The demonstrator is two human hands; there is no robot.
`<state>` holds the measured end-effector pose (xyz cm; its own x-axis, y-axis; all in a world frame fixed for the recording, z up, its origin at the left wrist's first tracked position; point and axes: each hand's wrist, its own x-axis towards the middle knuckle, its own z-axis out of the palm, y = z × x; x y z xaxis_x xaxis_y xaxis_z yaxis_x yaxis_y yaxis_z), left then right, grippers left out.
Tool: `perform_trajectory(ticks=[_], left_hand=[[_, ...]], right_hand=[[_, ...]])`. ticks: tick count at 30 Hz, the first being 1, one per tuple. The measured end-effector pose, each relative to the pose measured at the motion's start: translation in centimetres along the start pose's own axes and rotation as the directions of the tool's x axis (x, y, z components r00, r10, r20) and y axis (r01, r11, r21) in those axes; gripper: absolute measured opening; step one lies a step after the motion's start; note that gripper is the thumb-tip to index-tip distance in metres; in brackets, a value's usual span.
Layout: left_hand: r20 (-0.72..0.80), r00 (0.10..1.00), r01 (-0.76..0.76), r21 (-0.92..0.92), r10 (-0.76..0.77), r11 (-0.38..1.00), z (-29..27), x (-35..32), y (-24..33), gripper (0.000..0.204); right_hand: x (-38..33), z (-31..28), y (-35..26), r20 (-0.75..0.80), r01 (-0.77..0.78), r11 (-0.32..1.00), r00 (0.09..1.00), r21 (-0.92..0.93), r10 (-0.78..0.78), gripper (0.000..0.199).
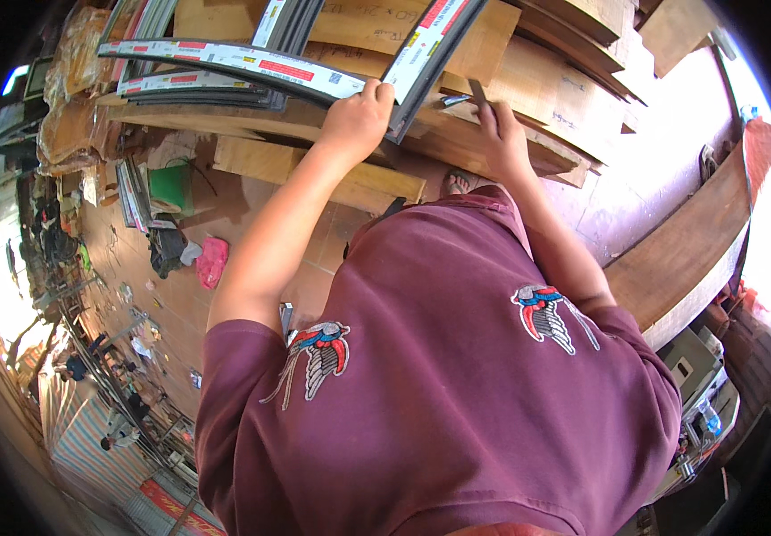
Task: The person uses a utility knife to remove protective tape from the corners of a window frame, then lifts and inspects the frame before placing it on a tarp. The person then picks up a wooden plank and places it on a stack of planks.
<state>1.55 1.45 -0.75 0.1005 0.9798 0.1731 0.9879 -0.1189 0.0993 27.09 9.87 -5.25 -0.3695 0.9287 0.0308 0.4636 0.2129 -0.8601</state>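
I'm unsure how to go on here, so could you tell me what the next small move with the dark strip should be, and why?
Probably press the tool along the dark strip: the left hand grips the strip against the boards, and the right hand holds the tool beside it.

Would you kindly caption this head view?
Left hand grips a dark labelled strip; right hand holds a thin blade over stacked boards.

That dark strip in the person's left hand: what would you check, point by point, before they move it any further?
1. Left hand closed around the dark strip: ok.
2. Right hand gripping the small dark tool: ok.
3. Strip clear of the other labelled strips: not ok, they overlap.
4. Wooden boards beneath lying steady: cannot tell.
5. Floor free of clutter: not ok, cloths and a green bucket nearby.
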Motion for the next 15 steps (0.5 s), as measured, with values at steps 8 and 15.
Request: perform_trajectory(ticks=[8, 15], left_hand=[[-0.082, 0.997, 0.002, 0.051, 0.002, 0.999, -1.1, -0.1, 1.3, 0.009], [-0.203, 0.979, 0.003, 0.049, 0.007, 0.999, -1.6, 1.1, 1.6, 0.009]], right_hand=[[10.4, 3.2, -5.2, 0.049, 0.569, 0.814, 0.822, -0.115, -0.567, 0.019], [9.8, 3.1, -5.8, 0.131, 0.497, 0.856, 0.867, -0.141, -0.481, 0.02]])
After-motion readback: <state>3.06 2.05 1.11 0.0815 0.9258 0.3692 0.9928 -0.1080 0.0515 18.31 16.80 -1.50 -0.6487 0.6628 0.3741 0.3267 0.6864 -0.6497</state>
